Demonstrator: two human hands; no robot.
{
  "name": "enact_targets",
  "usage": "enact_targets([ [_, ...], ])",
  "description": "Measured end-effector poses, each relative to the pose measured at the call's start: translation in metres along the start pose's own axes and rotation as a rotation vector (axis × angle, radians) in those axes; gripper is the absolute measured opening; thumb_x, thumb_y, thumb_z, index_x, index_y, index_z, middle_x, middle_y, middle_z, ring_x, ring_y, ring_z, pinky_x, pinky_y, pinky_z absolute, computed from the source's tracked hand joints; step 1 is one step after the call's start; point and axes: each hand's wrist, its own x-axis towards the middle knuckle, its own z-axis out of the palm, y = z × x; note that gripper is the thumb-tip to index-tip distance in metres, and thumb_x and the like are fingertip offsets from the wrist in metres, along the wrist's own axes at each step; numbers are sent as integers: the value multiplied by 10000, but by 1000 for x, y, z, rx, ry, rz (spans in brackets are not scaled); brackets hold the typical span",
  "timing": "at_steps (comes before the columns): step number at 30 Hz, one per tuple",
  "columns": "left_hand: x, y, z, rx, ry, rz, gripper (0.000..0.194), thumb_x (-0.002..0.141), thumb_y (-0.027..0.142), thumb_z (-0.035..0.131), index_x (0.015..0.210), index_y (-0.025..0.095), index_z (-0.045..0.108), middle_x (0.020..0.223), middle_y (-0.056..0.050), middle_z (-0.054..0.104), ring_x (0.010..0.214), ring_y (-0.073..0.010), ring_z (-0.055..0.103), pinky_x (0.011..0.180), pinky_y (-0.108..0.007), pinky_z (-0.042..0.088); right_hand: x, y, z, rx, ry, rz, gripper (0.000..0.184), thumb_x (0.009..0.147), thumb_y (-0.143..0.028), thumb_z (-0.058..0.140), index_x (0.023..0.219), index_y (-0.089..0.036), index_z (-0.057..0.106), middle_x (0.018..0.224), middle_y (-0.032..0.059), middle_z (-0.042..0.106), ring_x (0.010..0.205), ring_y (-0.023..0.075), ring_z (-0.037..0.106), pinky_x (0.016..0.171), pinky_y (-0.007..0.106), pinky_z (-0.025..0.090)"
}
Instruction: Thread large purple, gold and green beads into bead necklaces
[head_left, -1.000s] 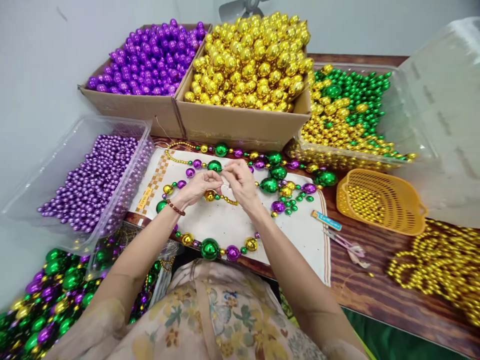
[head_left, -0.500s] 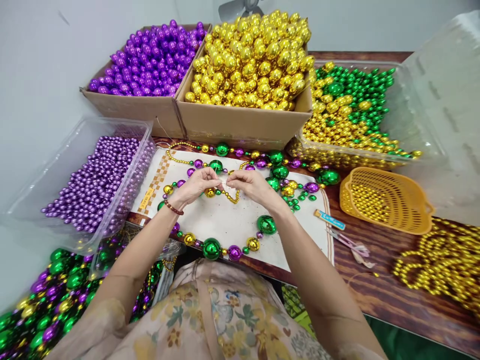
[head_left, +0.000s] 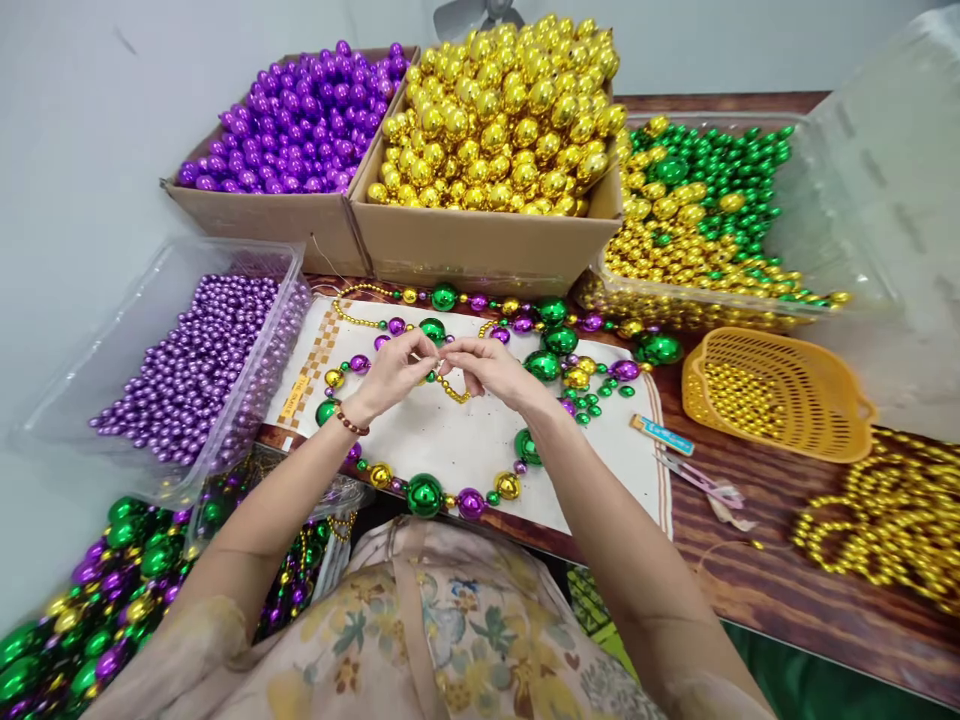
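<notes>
Above the white cloth [head_left: 457, 440], my left hand [head_left: 396, 372] and my right hand [head_left: 489, 368] meet, fingertips touching. Both are closed in a pinch around the thread of a bead necklace [head_left: 424, 494]; the thread itself is mostly hidden by the fingers now. A short run of small gold beads [head_left: 454, 393] hangs just under the right fingers. The necklace's larger green, gold and purple beads curve round on the cloth, nearest my body. Behind my hands lies another bead strand [head_left: 444, 297] in the same colours.
Boxes of purple balls [head_left: 262, 215] and gold balls [head_left: 480, 235] stand behind. Clear bins flank them, with purple beads [head_left: 202, 350] left and gold-green beads [head_left: 697, 220] right. An orange basket [head_left: 817, 400], scissors [head_left: 705, 482], a blue-labelled cutter [head_left: 664, 435] and gold strands [head_left: 885, 510] lie right.
My hands have come together; the right moved left until the fingertips touch. The thread that showed between them is now covered. The small gold beads have shifted slightly left.
</notes>
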Motion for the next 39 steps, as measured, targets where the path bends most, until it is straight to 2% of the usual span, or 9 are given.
enact_targets([
  [6,-4,-11,12,255,190,279,128,903,137,583,792,192,552,805,-22,648,736,-131,600,679,-265,472,8,4,8,97,8,63,189,686,-305,729,821,-173,726,701,3,700,406,59,484,372,204,263],
  [10,-4,-14,19,272,252,345,125,919,139,569,807,195,566,832,-32,666,778,-138,621,691,-265,486,11,5,10,147,25,104,170,672,-307,736,769,-173,695,598,-20,629,413,55,432,379,199,200],
  [14,-4,-9,19,210,248,229,152,915,203,594,765,203,569,859,-47,677,813,-158,629,752,-301,494,14,9,8,81,57,75,129,689,-291,700,740,-182,651,520,-53,542,417,69,430,388,198,242],
  [17,-5,-4,17,126,253,124,144,889,242,637,759,209,584,869,-54,682,831,-175,629,780,-322,499,14,10,2,29,165,18,102,704,-263,689,737,-192,622,557,-39,564,505,103,540,424,196,312],
  [22,-9,-2,15,-64,219,35,150,884,308,653,802,193,602,889,-53,681,778,-153,630,720,-297,512,9,8,-7,447,144,-42,167,738,-283,644,802,-227,500,899,26,705,826,175,684,753,330,553],
  [24,-12,0,15,-179,218,-14,160,886,315,661,822,189,586,906,-51,687,797,-147,648,742,-293,517,8,10,-10,525,133,-39,200,762,-317,636,817,-240,460,820,3,664,772,171,664,790,365,559],
  [28,-15,7,18,-337,232,-115,186,881,321,677,833,194,549,880,-39,714,905,-165,698,901,-345,516,12,23,-12,504,141,-33,274,734,-303,696,814,-233,444,645,-70,514,595,115,566,695,291,530],
  [33,-11,4,18,-393,268,-150,257,870,388,695,835,206,516,720,16,669,788,-154,718,947,-380,513,15,36,-18,245,191,-81,315,739,-413,716,851,-225,491,705,-26,607,601,133,606,589,262,485],
  [39,-9,4,16,-408,269,-163,293,849,416,719,843,210,510,701,30,637,726,-140,704,806,-332,536,5,32,-32,-627,394,-204,89,783,-237,598,791,-230,510,663,15,603,673,208,603,635,303,418],
])
